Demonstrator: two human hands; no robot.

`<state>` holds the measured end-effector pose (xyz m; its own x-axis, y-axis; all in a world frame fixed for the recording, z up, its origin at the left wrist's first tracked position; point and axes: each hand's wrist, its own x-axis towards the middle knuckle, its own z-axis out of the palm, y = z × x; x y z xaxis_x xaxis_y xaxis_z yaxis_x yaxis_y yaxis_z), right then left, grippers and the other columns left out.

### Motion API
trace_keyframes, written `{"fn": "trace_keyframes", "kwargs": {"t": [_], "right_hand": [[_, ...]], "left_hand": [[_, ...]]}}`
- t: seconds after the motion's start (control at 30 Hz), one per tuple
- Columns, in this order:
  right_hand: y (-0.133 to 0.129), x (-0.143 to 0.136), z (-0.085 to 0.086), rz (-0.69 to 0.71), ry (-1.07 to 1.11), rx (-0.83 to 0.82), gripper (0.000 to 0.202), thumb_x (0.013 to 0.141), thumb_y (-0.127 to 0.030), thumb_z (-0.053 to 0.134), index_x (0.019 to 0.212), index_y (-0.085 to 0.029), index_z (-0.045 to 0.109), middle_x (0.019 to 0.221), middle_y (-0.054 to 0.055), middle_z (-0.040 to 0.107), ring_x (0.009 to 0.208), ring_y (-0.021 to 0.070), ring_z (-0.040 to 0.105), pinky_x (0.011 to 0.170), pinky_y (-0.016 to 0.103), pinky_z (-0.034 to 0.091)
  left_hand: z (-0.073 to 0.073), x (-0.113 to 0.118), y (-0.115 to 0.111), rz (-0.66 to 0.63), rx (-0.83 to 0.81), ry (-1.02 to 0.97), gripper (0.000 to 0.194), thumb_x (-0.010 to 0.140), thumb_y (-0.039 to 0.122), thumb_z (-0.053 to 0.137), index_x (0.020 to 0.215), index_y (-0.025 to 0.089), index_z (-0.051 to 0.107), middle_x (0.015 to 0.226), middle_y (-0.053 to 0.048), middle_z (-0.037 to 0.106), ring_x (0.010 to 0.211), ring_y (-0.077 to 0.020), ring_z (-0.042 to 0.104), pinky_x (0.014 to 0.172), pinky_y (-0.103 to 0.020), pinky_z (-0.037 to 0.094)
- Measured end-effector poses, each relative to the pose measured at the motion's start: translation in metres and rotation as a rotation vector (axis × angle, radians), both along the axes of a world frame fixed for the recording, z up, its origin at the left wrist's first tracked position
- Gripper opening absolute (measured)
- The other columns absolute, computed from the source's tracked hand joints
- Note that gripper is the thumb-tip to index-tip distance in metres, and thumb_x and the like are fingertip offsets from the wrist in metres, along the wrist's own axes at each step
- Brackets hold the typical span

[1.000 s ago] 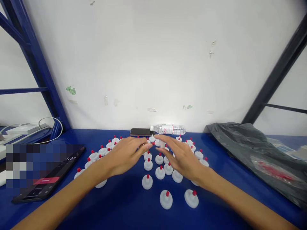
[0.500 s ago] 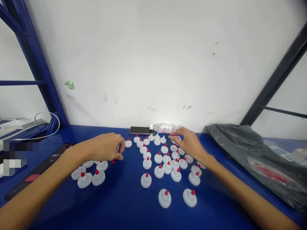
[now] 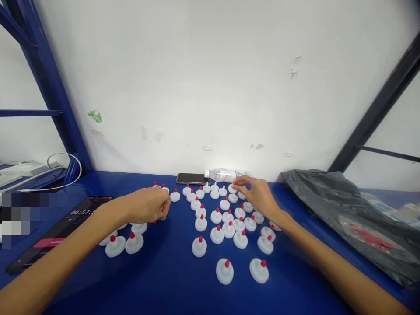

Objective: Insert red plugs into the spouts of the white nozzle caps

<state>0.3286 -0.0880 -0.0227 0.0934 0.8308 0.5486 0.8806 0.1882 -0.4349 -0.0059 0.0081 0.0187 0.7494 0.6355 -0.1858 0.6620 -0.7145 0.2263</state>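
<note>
Many white round nozzle lids [image 3: 240,240] stand on the blue table, most with a small red cap on the spout. My left hand [image 3: 149,206] is held low at the left with its fingers closed; what they hold, if anything, is hidden. A bit of red [image 3: 154,222] shows just under it. My right hand [image 3: 257,194] is at the back right, thumb and forefinger pinched on a red cap [image 3: 235,184] atop a white lid [image 3: 231,189]. Several capless lids [image 3: 215,193] with bare white spouts stand left of that hand.
A phone [image 3: 193,178] and a clear bottle [image 3: 226,175] lie along the wall. Another phone [image 3: 74,227] showing a timer lies at the left, partly under my left arm. A dark plastic bag [image 3: 328,210] with a clear packet of red pieces [image 3: 369,235] is at the right.
My left hand's fingers have drawn together, and the hand has shifted slightly. My right hand has stayed at the back lids, its fingertips moving slightly on the red cap.
</note>
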Motion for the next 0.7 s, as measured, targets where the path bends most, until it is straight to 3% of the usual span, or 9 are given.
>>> {"fn": "trace_keyframes", "kwargs": {"t": [0.17, 0.37, 0.53, 0.7], "right_hand": [[0.002, 0.001, -0.004, 0.039, -0.001, -0.019, 0.015, 0.097, -0.033, 0.055, 0.1, -0.025, 0.068, 0.101, 0.003, 0.078, 0.097, 0.0238, 0.073, 0.088, 0.039, 0.054], [0.0, 0.002, 0.002, 0.093, -0.047, -0.165, 0.016, 0.096, -0.032, 0.056, 0.094, -0.023, 0.069, 0.086, 0.002, 0.079, 0.078, 0.0226, 0.074, 0.071, 0.034, 0.054], [-0.006, 0.002, 0.015, 0.026, -0.052, -0.13, 0.02, 0.096, -0.037, 0.054, 0.098, -0.025, 0.07, 0.086, 0.002, 0.078, 0.077, 0.0226, 0.074, 0.072, 0.034, 0.054], [-0.001, 0.005, 0.007, -0.003, -0.074, -0.083, 0.015, 0.095, -0.035, 0.058, 0.095, -0.025, 0.07, 0.094, 0.002, 0.078, 0.091, 0.0246, 0.073, 0.08, 0.037, 0.054]], "left_hand": [[0.007, -0.003, 0.006, 0.06, 0.015, 0.008, 0.012, 0.078, 0.03, 0.059, 0.078, 0.024, 0.069, 0.076, -0.002, 0.075, 0.063, -0.0186, 0.066, 0.054, -0.027, 0.039], [0.018, -0.011, 0.01, 0.106, -0.016, 0.063, 0.019, 0.074, 0.03, 0.063, 0.088, 0.024, 0.074, 0.082, -0.003, 0.076, 0.069, -0.0188, 0.068, 0.056, -0.026, 0.042], [0.014, -0.008, 0.006, 0.078, -0.076, 0.061, 0.014, 0.074, 0.034, 0.068, 0.08, 0.022, 0.072, 0.076, -0.003, 0.075, 0.064, -0.0191, 0.066, 0.054, -0.027, 0.041], [0.003, -0.007, 0.006, 0.031, -0.077, 0.02, 0.006, 0.075, 0.022, 0.063, 0.075, 0.022, 0.07, 0.073, -0.001, 0.074, 0.064, -0.0184, 0.066, 0.054, -0.027, 0.042]]}}
